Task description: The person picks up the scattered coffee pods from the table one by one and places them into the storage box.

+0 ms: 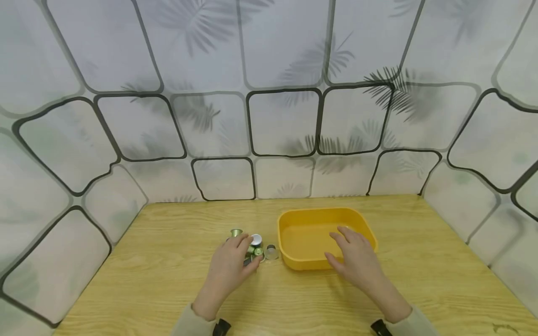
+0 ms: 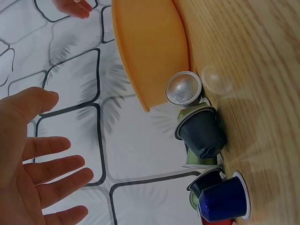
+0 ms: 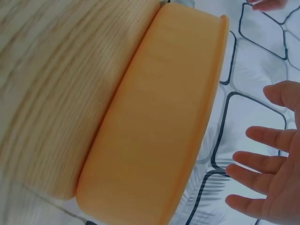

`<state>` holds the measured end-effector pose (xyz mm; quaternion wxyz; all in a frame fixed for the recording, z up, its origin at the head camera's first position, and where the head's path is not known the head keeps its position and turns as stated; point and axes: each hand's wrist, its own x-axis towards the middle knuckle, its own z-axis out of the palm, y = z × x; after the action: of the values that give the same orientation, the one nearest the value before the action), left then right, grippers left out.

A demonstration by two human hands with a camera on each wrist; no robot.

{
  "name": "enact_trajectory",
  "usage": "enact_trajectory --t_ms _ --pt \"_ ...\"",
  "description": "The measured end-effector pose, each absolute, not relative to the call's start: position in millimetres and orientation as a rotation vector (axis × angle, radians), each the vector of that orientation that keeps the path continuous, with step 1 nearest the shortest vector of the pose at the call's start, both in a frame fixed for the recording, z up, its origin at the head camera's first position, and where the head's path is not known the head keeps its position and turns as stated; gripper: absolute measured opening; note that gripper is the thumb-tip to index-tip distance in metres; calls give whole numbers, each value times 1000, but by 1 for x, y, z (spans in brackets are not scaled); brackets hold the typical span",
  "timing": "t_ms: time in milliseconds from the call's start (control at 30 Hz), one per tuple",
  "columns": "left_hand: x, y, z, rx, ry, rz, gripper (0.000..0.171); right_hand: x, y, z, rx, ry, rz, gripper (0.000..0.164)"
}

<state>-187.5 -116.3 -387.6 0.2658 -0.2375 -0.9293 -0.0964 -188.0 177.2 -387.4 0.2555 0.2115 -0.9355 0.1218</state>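
While both hands hovered with nothing in their grip, a small heap of capsules lay on the wooden table (image 1: 147, 284), just to the left of a yellow tray (image 1: 311, 233). Several colours showed among them: a blue capsule (image 2: 224, 200) with a pale rim, a dark capsule (image 2: 202, 133) lying tilted over green ones, and, partly cut off by the edge of the left wrist view, something red (image 2: 219, 221). A capsule with a silver face (image 2: 183, 89) lay at the end of the heap nearest the tray, its round lid turned towards that camera. On the far side of the heap, a green capsule (image 1: 236, 232) showed its wide rim uppermost.

The left hand (image 1: 229, 263) hung over the heap, partly hiding it from the head camera; its fingers were spread apart and clamped on nothing, and the left wrist view showed a clear gap between them and the capsules. The right hand (image 1: 357, 256) was poised above the tray's right side, its fingers likewise apart and clear of the rim. Light sleeves (image 1: 414, 324) and black straps (image 1: 380, 327) showed at the wrists. Behind the table hung pale fabric (image 1: 281, 121) patterned with rounded outlines and grey leaves.
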Motion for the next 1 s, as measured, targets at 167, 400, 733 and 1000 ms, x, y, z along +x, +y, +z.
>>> enact_trajectory --t_ms 167,400,733,1000 --pt "-188 -117 -389 -644 -2502 -254 42 -191 180 -388 587 -2492 341 44" --pt "-188 -119 -390 -646 -2516 -266 42 -196 193 -390 556 -2485 347 44" --pt "-189 -121 -392 -644 -2519 -279 42 -200 210 -389 487 -2538 347 45" --pt "-191 -125 -396 -629 -2528 -299 40 -205 224 -386 445 -2603 372 43"
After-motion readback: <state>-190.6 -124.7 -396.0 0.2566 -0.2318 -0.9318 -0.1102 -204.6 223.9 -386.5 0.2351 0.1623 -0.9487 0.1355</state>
